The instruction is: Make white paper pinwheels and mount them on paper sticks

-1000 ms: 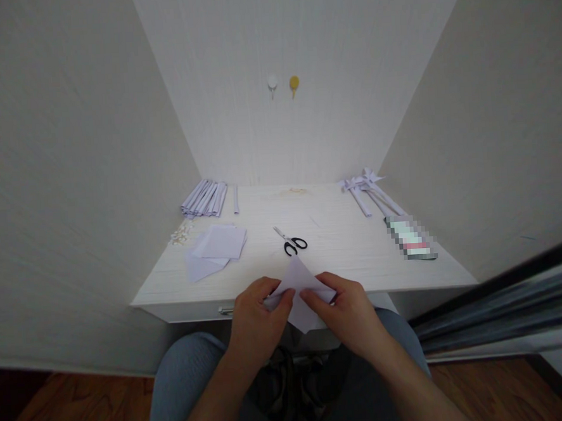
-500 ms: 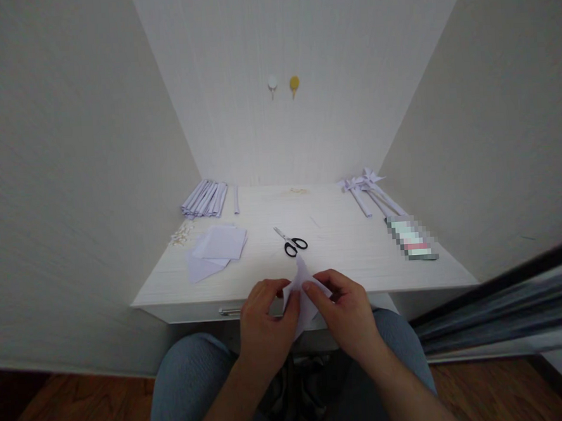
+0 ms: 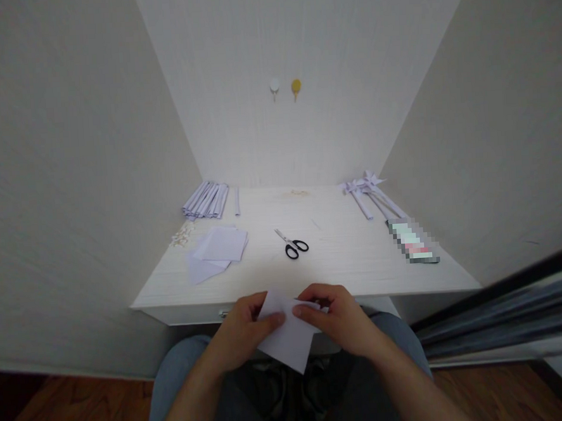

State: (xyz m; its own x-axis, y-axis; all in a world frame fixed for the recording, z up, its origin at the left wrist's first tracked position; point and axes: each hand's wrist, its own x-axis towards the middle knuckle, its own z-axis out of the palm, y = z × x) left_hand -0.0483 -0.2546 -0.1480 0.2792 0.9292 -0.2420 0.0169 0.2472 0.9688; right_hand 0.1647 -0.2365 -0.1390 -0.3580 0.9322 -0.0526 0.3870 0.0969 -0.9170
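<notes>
Since half a second back, paper sheet dropped lower and flattened out, no longer peaked up toward scissors; both hands pulled closer to the lap. Left hand pinching sheet's left upper edge, thumb on top; right hand pinching right upper edge, fingers curled over it. Sheet held in the air just off the desk front edge, above the knees, not resting on anything. Looks like mid-fold, corners being lined up; next move probably calls for matching edges squarely and pressing a crease, likely needing a flat surface. Scissors lying closed near desk middle, well apart from hands. Loose square sheets toward front-left, small white bits at left edge, folded paper strips at back-left corner, finished paper pinwheels at back-right, blurred flat object by right edge. Nothing blocking the hands; front middle of desk free of clutter.
</notes>
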